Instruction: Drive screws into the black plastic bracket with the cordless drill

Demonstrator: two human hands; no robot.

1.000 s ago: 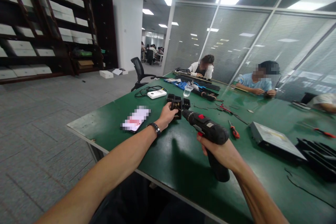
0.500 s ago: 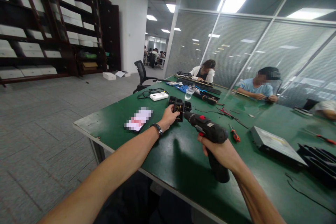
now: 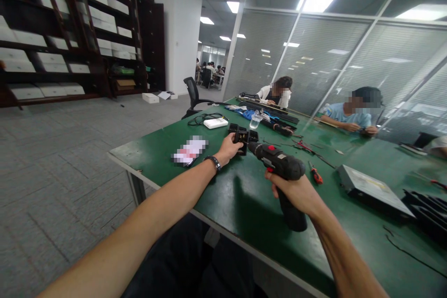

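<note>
My left hand (image 3: 228, 149) grips a small black open-framed part (image 3: 241, 141) with brass-coloured bits inside, standing on the green table. More black pieces sit right behind it. In my right hand (image 3: 291, 192) is a black cordless drill (image 3: 277, 160) with red accents, its fingers wrapped round the handle. The drill's chuck points left at the black part, close beside it; whether the bit touches the part is too small to tell.
A phone (image 3: 190, 150) lies left of my left hand. Behind stand a white device (image 3: 215, 123) with a black cable and a clear plastic cup (image 3: 255, 121). A screwdriver (image 3: 315, 173) and a flat metal box (image 3: 375, 190) lie to the right. Two people sit across the table.
The view has shifted slightly, so everything appears a little further right. Both hands keep their hold, and the drill stays beside the black part.
</note>
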